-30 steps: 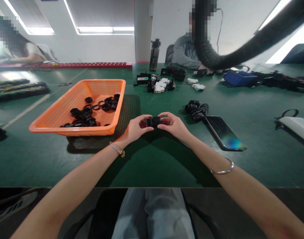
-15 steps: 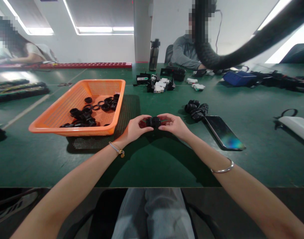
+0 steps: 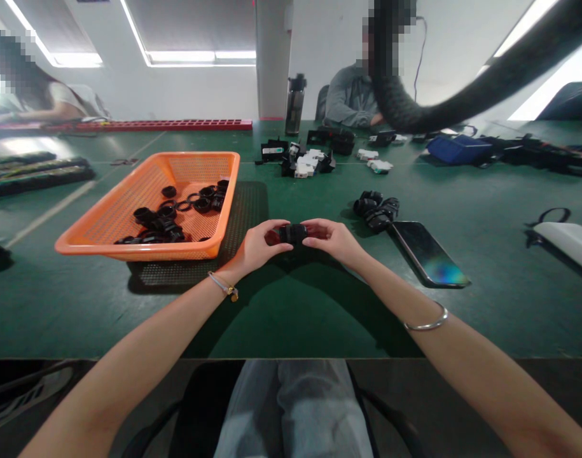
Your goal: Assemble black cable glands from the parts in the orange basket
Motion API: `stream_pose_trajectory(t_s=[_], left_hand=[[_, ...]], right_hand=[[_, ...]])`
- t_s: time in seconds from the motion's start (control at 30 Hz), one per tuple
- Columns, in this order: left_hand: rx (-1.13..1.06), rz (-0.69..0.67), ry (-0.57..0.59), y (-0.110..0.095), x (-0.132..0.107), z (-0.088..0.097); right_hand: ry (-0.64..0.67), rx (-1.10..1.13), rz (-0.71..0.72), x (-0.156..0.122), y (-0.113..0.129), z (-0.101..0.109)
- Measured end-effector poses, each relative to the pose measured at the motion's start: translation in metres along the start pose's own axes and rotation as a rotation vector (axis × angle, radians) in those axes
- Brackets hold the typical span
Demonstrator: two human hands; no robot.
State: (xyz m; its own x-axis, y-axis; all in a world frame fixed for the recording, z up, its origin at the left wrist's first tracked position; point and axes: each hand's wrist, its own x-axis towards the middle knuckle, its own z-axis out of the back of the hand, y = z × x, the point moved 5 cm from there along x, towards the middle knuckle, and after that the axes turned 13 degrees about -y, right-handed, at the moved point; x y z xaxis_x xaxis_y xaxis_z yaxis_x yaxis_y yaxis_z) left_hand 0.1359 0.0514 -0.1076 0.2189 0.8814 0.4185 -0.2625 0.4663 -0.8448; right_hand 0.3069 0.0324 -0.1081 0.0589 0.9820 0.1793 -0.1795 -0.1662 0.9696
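Black and, I'd guess, light, stiff plastic, the short cylindrical fitting sits right of the orange basket, its left end pinched by the left hand, its right end by the right hand, banded rims likely offering surest hold.

A fitting is between the left hand and right hand; on the table, a basket with parts inside stands left, a phone lies right, a bottle behind.
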Motion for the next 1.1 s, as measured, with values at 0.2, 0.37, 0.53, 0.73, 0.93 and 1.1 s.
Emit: stream_pose_trajectory(t_s=[0.2,0.37,0.53,0.73,0.93,1.1], left_hand=[[-0.013,-0.002,0.004,-0.0006,0.0003,-0.0001],[0.000,-0.001,0.002,-0.0010,-0.0001,0.0007],[0.000,-0.001,0.005,-0.0010,-0.0004,0.0006],[-0.011,0.024,0.000,0.0018,0.0003,-0.0002],[-0.061,0.057,0.010,0.0067,0.0005,-0.0015],[-0.076,0.078,0.009,0.0061,0.0004,-0.0013]], right_hand=[[-0.033,-0.077,0.002,-0.0005,0.0012,0.0015],[-0.034,-0.097,0.022,-0.0025,0.0064,0.0004],[-0.033,-0.114,0.057,-0.0028,0.0076,-0.0007],[0.008,-0.107,0.055,-0.0026,0.0082,0.0001],[0.040,-0.115,0.080,-0.0027,0.0079,0.0011],[0.046,-0.149,0.080,-0.0032,0.0091,0.0009]])
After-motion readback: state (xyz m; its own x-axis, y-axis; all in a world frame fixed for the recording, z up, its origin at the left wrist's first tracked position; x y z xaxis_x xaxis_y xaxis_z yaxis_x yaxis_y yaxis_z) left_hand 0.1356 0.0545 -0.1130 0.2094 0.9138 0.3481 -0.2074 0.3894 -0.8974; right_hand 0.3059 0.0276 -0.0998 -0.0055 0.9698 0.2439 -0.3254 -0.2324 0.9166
